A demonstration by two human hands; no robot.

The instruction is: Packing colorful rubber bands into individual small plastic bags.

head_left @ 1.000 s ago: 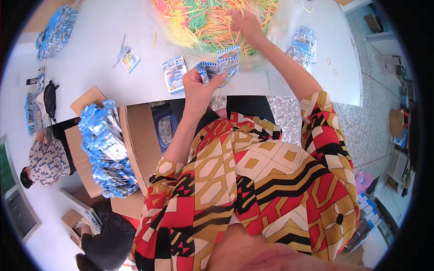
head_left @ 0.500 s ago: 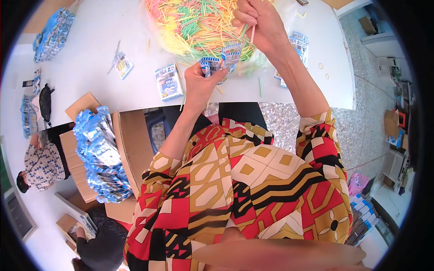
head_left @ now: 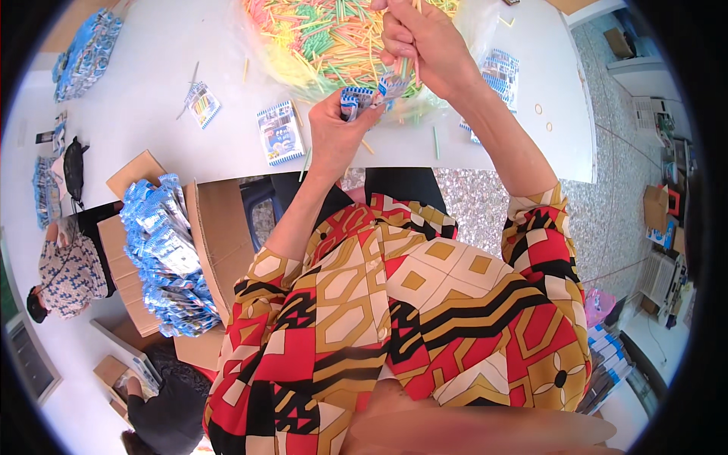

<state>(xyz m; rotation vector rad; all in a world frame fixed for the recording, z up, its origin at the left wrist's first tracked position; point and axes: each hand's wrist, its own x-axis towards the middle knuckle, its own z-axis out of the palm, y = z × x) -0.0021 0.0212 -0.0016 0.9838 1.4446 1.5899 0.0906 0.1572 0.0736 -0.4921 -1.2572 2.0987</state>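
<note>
My left hand [head_left: 336, 136] is closed on small blue-and-white packets [head_left: 355, 101], two of which show side by side at its fingertips. Above them my right hand [head_left: 436, 53] pinches a few thin pastel sticks [head_left: 410, 67], pointing down. Their lower ends meet the mouth of the right-hand packet [head_left: 390, 87]; how deep they reach is hard to see. Just beyond both hands, a large heap of pink, yellow, orange and green sticks [head_left: 326, 42] fills a clear plastic bag [head_left: 262, 64] spread over the white table [head_left: 174, 144].
A flat packet [head_left: 280, 133] lies left of my left hand, near scissors [head_left: 187, 95] and another packet [head_left: 203, 105]. More packets [head_left: 500, 76] lie right. A cardboard box [head_left: 220, 250] brims with packets [head_left: 163, 250]. Rubber bands [head_left: 538, 108] and stray sticks [head_left: 436, 142] dot the table. People work at left.
My right hand has come down and slightly left, bringing its sticks to the packet's mouth. My left hand stays nearly in place; its right-hand packet is now partly behind the sticks.
</note>
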